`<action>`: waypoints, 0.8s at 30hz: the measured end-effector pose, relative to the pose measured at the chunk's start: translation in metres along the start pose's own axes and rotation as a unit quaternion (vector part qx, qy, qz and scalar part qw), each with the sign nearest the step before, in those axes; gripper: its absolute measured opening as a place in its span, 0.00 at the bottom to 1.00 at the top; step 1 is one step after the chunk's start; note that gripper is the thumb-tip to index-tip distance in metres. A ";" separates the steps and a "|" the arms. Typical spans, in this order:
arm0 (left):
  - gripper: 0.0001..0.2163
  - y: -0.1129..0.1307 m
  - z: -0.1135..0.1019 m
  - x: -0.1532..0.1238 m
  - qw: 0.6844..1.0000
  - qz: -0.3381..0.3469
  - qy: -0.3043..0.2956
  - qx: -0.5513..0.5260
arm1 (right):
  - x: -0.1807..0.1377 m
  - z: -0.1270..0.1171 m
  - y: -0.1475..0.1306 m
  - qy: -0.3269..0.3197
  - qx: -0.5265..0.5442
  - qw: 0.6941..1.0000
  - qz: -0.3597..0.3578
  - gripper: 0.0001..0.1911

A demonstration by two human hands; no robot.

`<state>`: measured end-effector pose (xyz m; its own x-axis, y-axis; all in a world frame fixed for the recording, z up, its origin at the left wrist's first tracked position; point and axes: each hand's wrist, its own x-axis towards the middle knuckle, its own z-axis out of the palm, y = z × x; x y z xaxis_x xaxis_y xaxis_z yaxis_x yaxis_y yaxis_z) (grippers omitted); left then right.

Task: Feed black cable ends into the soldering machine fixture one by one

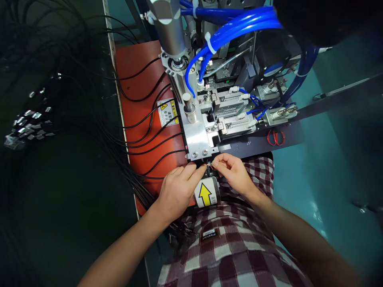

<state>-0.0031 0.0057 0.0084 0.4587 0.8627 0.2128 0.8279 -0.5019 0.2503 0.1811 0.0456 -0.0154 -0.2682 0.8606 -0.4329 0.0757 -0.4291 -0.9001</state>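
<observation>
Both hands meet at the front edge of a metal machine (pixel 196 137). My left hand (pixel 178 191) is closed, its thumb and fingertip pressed down at the black front slot; what lies under them is mostly hidden. My right hand (pixel 235 171) pinches the tips of some thin coloured wires (pixel 211 165) just beside the left thumb. The wires are too small to tell apart. Several black cables (pixel 152 149) cross the red-orange cover (pixel 137 115) to the machine's left side. Below the fingers sits a white label with a yellow arrow (pixel 205 194).
Blue air hoses (pixel 242 24) arch over the machine and its small cylinders (pixel 233 103). Red-handled scissors (pixel 275 138) lie on the dark plate at the right. A bundle of black cables with shiny connector ends (pixel 30 119) spreads at the left. A warning label (pixel 168 113) is on the cover.
</observation>
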 end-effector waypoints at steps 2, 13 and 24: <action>0.13 0.000 0.000 0.000 1.000 0.003 0.004 -0.004 | 0.000 -0.003 -0.001 -0.005 -0.019 1.000 -0.003 0.11; 0.13 -0.001 0.001 -0.001 1.000 0.010 0.013 -0.016 | -0.001 0.001 0.003 0.061 -0.158 0.977 -0.126 0.05; 0.13 -0.002 0.002 0.000 1.000 0.008 0.016 -0.019 | -0.003 -0.003 0.003 0.018 -0.015 1.000 0.002 0.12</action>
<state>-0.0041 0.0064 0.0061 0.4614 0.8523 0.2464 0.8071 -0.5186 0.2821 0.1853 0.0428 -0.0174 -0.2324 0.8688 -0.4372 0.1054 -0.4244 -0.8993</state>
